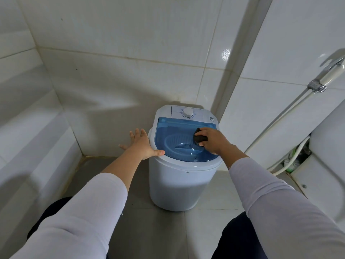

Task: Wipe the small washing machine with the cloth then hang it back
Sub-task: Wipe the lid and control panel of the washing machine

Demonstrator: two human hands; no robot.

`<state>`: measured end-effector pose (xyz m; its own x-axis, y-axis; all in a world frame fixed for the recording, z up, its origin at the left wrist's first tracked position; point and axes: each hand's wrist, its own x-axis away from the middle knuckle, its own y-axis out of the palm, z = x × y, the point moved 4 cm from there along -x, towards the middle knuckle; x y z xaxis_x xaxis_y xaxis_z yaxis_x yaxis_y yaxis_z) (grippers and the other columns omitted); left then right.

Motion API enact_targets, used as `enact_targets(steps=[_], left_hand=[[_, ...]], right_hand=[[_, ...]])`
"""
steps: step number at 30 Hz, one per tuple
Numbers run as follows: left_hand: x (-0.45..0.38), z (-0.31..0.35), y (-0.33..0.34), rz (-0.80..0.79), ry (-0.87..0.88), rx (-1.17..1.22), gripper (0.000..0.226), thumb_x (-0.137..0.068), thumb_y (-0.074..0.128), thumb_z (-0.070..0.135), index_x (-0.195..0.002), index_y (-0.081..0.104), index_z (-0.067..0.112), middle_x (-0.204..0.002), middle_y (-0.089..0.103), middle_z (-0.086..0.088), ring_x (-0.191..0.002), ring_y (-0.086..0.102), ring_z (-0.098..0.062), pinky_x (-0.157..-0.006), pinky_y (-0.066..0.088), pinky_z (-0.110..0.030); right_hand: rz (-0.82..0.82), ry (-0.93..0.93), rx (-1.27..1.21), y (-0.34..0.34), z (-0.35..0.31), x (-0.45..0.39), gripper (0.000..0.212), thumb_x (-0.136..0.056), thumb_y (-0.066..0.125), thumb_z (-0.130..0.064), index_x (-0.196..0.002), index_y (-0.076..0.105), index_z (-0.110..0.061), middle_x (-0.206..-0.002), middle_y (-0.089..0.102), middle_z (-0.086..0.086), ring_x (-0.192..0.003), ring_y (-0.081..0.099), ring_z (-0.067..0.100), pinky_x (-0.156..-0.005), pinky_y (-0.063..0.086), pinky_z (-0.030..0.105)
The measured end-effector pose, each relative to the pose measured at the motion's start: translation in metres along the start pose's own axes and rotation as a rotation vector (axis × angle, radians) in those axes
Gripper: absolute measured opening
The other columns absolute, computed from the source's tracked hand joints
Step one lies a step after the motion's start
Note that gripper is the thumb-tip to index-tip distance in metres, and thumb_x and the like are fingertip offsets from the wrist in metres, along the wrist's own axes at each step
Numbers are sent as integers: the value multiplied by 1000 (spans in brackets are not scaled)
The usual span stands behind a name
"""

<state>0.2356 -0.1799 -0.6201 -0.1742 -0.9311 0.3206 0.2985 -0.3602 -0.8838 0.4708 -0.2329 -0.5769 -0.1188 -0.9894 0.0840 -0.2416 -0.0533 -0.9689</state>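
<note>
**Cloth on the lid, left hand bracing the tub**

Starting at the left, my left hand [142, 144] lies flat with its fingers [137, 133] spread and released, grasping nothing; the thumb rests on the near-left rim of the small washing machine [179, 184]. I judge that hand is there to steady the tub, which looks like light plastic that could slide on the tiled floor [141, 221] if I push hard.

Moving right, the machine stands in the far corner against the wall tiles [115, 75]. Its blue see-through lid [179, 133] is shut, and through it I can make out only the ribbed drum; I see no laundry or water inside. A white dial [188, 113] sits on the far panel.

Right again, my right hand [212, 140] is clenched around the dark cloth [200, 137], pressing it on the right part of the lid. The cloth looks soft and bunched, so a full-fist hold suits it. The lid looks thin and smooth, so I would keep the pressure moderate.
</note>
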Motion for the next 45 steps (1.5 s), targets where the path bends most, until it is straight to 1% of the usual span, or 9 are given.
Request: enact_targets(steps=[10, 16, 21, 27, 30, 32, 36, 41, 45], left_hand=[[5, 2, 1, 43, -9, -31, 123, -71, 62, 69, -153, -10, 13, -162, -14, -7, -149, -13, -29, -112, 10, -67], [6, -8, 4, 67, -9, 41, 120, -73, 61, 69, -153, -9, 14, -162, -14, -6, -150, -13, -27, -113, 11, -67], [1, -21, 2, 98, -23, 180, 99, -87, 50, 60, -154, -6, 14, -163, -12, -4, -150, -12, -26, -112, 10, -68], [-4, -21, 4, 77, 15, 217, 92, -92, 49, 52, -153, -7, 12, -162, -14, -4, -149, -14, -27, -114, 9, -68], [-9, -22, 10, 65, 15, 238, 93, -92, 50, 51, -153, -7, 9, -162, -13, -6, -149, -14, -28, -115, 10, -65], [-13, -25, 13, 70, -6, 256, 96, -90, 52, 52, -153, -6, 9, -162, -12, -7, -149, -13, -29, -116, 11, -63], [-17, -25, 15, 78, -28, 270, 97, -89, 54, 51, -153, -5, 7, -162, -10, -9, -149, -12, -30, -118, 12, -59], [-13, -17, 17, 95, -37, 294, 93, -91, 54, 46, -153, -4, 9, -163, -9, -7, -149, -12, -29, -119, 12, -58], [-7, -7, 19, 89, -14, 288, 102, -86, 60, 51, -153, -5, 9, -163, -9, -8, -149, -12, -30, -118, 13, -58]], right_hand=[[65, 148, -94, -5, 37, 29, 43, -89, 58, -11, -131, 53, -13, -142, 48, 8, -127, 46, 30, -109, 34, 35], [96, 136, -111, -28, 20, 26, 32, -88, 58, -7, -119, 63, -12, -126, 59, 13, -114, 54, 31, -97, 43, 35], [116, -48, -143, -37, -51, 4, 41, -86, 63, -11, -126, 57, -15, -130, 56, 12, -120, 52, 31, -103, 39, 36], [-74, -182, -59, 8, -119, -6, 53, -90, 59, -16, -140, 41, -17, -145, 43, 10, -133, 40, 29, -113, 29, 39], [-171, -191, 94, 28, -122, -6, 57, -93, 54, -21, -145, 32, -17, -154, 30, 5, -140, 29, 28, -116, 27, 41], [-176, -190, 103, 32, -118, -5, 60, -93, 52, -30, -147, 29, -19, -157, 23, 2, -144, 23, 27, -119, 24, 43], [-126, -169, 52, 38, -110, 5, 68, -86, 48, -58, -144, 35, -25, -156, 26, -1, -145, 23, 25, -118, 23, 50], [-47, -161, 52, 40, -93, 19, 58, -87, 50, -53, -140, 42, -28, -153, 33, -3, -142, 30, 23, -117, 27, 48], [-49, -150, 83, 37, -73, 31, 54, -88, 55, -45, -138, 43, -30, -153, 33, -5, -141, 29, 22, -118, 28, 45]])
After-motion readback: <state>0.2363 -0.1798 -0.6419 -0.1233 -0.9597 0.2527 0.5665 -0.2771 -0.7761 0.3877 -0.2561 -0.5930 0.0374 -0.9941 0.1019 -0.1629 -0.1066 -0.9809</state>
